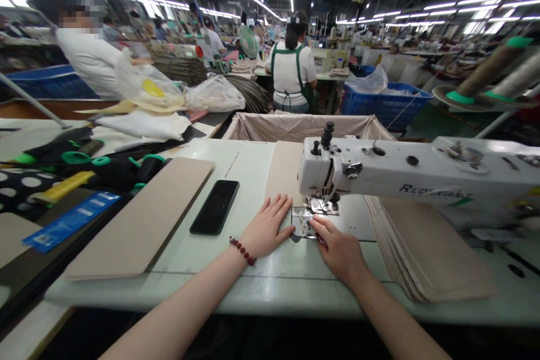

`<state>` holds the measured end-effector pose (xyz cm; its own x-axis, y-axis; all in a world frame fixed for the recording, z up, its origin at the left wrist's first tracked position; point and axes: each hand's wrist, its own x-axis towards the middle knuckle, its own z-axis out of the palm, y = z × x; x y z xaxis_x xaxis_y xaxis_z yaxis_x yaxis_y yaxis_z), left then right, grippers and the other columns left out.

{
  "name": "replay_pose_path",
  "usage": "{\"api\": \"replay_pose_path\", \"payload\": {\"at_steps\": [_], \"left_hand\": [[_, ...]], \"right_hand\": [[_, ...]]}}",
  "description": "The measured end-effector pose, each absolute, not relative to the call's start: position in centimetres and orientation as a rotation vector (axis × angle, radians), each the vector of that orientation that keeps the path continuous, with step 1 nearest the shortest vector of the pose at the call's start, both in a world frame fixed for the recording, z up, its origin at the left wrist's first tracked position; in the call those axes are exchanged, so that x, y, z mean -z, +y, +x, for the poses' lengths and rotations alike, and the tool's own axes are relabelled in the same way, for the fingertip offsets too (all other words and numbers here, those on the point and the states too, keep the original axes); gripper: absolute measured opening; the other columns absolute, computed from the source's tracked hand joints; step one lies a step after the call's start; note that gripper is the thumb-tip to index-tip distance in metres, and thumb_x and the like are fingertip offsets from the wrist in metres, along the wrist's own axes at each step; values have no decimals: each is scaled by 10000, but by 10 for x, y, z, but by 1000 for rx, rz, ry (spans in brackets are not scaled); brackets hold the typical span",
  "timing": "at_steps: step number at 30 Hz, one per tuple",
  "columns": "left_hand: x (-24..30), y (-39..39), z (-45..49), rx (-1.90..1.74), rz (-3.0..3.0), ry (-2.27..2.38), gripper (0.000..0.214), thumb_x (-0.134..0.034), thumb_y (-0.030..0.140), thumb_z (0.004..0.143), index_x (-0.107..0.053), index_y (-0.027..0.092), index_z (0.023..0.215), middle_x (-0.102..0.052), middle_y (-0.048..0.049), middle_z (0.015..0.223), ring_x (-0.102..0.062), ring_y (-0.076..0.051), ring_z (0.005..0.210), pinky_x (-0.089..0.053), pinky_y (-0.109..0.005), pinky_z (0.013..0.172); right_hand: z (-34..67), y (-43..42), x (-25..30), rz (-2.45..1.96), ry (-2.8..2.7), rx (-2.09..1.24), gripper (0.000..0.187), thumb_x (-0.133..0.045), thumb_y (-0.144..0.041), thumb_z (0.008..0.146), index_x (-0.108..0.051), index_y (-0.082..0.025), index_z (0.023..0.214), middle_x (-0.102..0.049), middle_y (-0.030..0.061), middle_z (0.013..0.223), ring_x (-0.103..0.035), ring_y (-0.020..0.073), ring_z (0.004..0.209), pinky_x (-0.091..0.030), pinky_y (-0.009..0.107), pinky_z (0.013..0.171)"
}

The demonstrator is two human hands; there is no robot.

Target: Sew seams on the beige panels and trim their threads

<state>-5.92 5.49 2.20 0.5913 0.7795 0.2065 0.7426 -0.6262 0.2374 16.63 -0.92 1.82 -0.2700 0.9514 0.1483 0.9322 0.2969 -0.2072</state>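
Note:
My left hand [268, 228], a beaded bracelet [242, 251] on its wrist, lies flat with fingers stretched out. Its fingertips reach the near edge of a beige panel [283, 169], which extends behind the head of a white sewing machine [379, 174]. Beside the metal needle plate [300, 224], my right hand [342, 250] is closed, fingers bent and pointing toward the presser foot [323, 205]. A small dark reddish bit shows under those fingers; what it belongs to is hidden. To the right, under the machine arm, rests a stack of beige panels [434, 253].
A black phone [215, 207] and another pile of beige panels [147, 214] lie left. Farther left are thread spools [113, 171] and a blue packet [71, 220]. Behind the table stands a cloth-lined bin [253, 125]. A person in a green apron [293, 67] sits beyond.

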Motion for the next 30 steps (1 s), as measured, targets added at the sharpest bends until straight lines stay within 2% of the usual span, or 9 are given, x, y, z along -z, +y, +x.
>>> {"api": "replay_pose_path", "payload": {"at_steps": [2,4,7,11,14,17,21,26,30], "left_hand": [[-28,55,-59,-474,2678,1351,613,-408,522,949,-331,184,1454,-473,-115,1432,-399,-262,1342,-156,-475,1154],[-35,57,-58,-511,2648,1442,504,-335,471,988,-414,173,1387,-657,-110,1192,-569,-243,1168,-199,-476,1134],[-40,62,-56,-544,2598,1565,448,-238,394,1019,-484,147,1300,-710,-111,985,-637,-242,1021,-327,-453,1053],[-30,53,-58,-536,2568,1655,536,-326,436,989,-389,92,1395,-491,-221,1375,-406,-353,1314,-261,-553,1072],[-25,19,-69,-460,2597,1585,602,-390,465,964,-312,136,1462,-332,-172,1510,-253,-343,1406,-204,-547,1120],[-30,-32,-79,-287,2673,1283,618,-431,459,955,-243,238,1502,-281,-59,1552,-254,-261,1419,-226,-440,1156],[-35,-85,-78,-148,2686,1071,772,-537,483,893,-156,259,1527,-241,-23,1565,-235,-278,1424,-222,-455,1166],[-30,-105,-62,-162,2701,1131,812,-529,160,800,-172,227,1527,-208,-13,1573,-186,-286,1438,-160,-496,1182],[-35,-109,-59,-114,2693,1064,874,-500,104,723,-175,225,1525,-177,6,1580,-154,-284,1446,-152,-501,1187]], "right_hand": [[167,-8,-19,-1734,-2333,-108,516,-478,-186,894,-433,-306,1394,-463,18,1438,-612,191,1087,-535,309,828],[167,-8,-21,-1727,-2359,-99,510,-470,-193,896,-431,-281,1397,-458,42,1441,-614,208,1079,-534,323,813],[162,-16,-27,-1665,-2447,-98,522,-489,-182,874,-439,-247,1390,-446,72,1448,-639,222,997,-525,332,774],[151,-54,-35,-1443,-2627,-180,556,-548,-188,821,-462,-284,1362,-527,59,1371,-643,196,885,-492,294,741],[153,-94,-37,-1377,-2542,-403,427,-528,-209,843,-527,-268,1267,-663,48,1079,-632,198,833,-470,288,713],[168,-128,-34,-1622,-2130,-672,164,-510,-324,907,-577,-254,1040,-656,6,829,-621,175,728,-458,274,655],[188,-157,-24,-1804,-1684,-905,184,-427,-424,960,-504,-264,1010,-640,-20,810,-628,157,732,-467,256,661],[185,-172,-11,-1878,-1564,-928,152,-382,-391,983,-458,-263,954,-633,-19,770,-648,174,722,-448,257,630],[174,-176,-4,-1924,-1649,-861,147,-370,-366,990,-443,-256,928,-620,-17,724,-644,187,654,-413,268,582]]}}
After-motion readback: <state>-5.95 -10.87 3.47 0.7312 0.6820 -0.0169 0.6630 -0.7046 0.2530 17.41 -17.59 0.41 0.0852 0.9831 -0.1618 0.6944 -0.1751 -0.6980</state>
